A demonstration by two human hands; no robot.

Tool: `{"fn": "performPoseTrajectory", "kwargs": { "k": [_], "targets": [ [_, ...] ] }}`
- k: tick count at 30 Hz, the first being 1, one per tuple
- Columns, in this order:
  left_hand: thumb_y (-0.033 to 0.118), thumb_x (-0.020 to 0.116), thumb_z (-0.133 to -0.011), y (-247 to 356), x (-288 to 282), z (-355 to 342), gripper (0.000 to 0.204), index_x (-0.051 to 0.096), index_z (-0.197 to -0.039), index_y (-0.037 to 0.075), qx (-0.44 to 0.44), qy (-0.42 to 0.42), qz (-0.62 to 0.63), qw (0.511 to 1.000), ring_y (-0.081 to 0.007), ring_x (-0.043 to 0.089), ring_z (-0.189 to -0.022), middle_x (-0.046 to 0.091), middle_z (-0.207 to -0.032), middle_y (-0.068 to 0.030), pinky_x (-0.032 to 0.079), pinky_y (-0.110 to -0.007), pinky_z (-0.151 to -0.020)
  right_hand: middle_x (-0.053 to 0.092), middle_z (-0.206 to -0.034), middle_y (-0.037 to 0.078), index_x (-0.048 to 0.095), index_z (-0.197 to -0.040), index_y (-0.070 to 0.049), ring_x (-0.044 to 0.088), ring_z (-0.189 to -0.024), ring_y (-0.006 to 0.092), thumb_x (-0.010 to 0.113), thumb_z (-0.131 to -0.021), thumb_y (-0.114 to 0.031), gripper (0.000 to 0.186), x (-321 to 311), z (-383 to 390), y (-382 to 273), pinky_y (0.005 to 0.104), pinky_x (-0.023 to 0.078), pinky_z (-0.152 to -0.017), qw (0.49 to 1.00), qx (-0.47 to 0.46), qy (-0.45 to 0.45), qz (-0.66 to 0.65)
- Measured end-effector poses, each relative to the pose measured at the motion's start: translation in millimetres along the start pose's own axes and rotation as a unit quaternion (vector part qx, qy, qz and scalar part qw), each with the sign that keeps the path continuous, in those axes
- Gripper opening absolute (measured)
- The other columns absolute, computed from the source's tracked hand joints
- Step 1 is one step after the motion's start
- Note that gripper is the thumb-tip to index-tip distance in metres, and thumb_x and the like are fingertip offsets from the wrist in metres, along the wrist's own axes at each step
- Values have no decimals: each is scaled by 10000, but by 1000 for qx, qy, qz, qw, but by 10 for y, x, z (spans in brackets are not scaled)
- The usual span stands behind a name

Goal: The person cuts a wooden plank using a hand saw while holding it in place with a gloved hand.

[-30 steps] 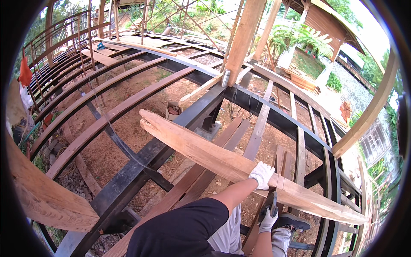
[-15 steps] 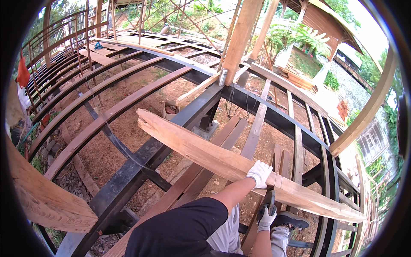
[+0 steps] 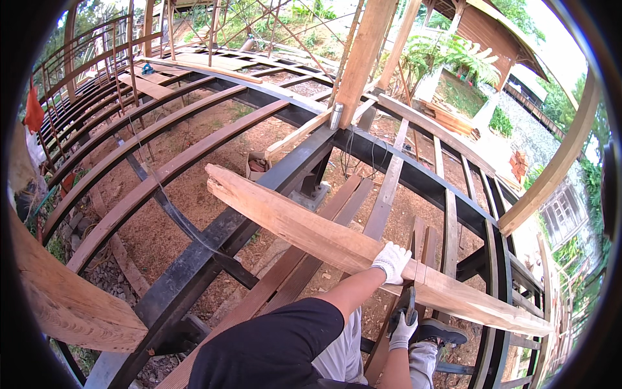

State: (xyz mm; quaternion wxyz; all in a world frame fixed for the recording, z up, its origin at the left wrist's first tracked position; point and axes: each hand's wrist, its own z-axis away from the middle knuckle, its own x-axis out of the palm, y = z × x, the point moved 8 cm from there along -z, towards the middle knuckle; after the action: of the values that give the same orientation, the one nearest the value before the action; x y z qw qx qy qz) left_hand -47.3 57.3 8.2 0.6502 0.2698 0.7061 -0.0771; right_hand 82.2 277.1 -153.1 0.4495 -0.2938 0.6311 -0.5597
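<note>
A long, thick wooden plank lies slantwise across the beams in front of me, its far left end rough and tapered. My left hand, in a white knit glove, grips the plank's upper edge right of its middle. Just right of that hand, a dark line crosses the wood. Below the line, my gloved right hand is closed round the dark handle of a hand saw, held against the plank's near edge. Most of the saw's blade is hidden by the wood.
Black steel beams and wooden joists form an open floor frame over bare soil. An upright post rises ahead, with a metal flask at its foot. A thick timber stands at left. My shoe shows below the plank.
</note>
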Motion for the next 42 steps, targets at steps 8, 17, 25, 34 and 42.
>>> {"fn": "performPoseTrajectory", "kwargs": {
  "k": [8, 17, 25, 34, 42],
  "targets": [
    [519, 808, -723, -1, -14, -2, 883, 550, -1424, 48, -4, 5, 9, 1000, -320, 605, -1246, 650, -1302, -168, 403, -455, -1112, 633, -1280, 85, 534, -1417, 13, 633, -1108, 183, 789, -871, 34, 603, -10, -64, 44, 331, 546, -970, 999, -41, 1, 18],
    [539, 801, -728, 22, 0, -23, 869, 558, -1419, 73, 1, 21, -11, 1000, -280, 615, -1213, 659, -1269, -131, 403, -454, -1032, 645, -1194, 68, 546, -1391, 11, 651, -987, 157, 764, -882, 55, 555, -37, -205, 295, 315, 580, -854, 998, -53, -18, -37],
    [535, 804, -725, 11, 38, -38, 853, 564, -1403, 75, 0, 25, -9, 1000, -281, 617, -1206, 659, -1263, -127, 402, -454, -1036, 639, -1210, 73, 524, -1427, 8, 648, -985, 155, 780, -883, 34, 602, -52, -166, 223, 316, 583, -849, 997, -70, 2, -17],
    [543, 798, -730, -13, 46, -26, 862, 558, -1413, 75, -4, 18, -15, 1000, -278, 619, -1205, 660, -1268, -128, 401, -455, -1038, 625, -1275, 89, 497, -1455, 12, 643, -1075, 174, 812, -876, 6, 660, -45, -163, 296, 324, 570, -916, 998, -62, 27, -3],
    [534, 794, -735, -13, 58, -43, 847, 565, -1411, 78, -1, 24, -10, 1000, -280, 621, -1203, 664, -1262, -130, 401, -454, -1038, 632, -1303, 96, 515, -1445, 22, 641, -1120, 188, 793, -882, 16, 629, -72, -79, 181, 335, 530, -1007, 996, -72, 50, 8]
  ]
}}
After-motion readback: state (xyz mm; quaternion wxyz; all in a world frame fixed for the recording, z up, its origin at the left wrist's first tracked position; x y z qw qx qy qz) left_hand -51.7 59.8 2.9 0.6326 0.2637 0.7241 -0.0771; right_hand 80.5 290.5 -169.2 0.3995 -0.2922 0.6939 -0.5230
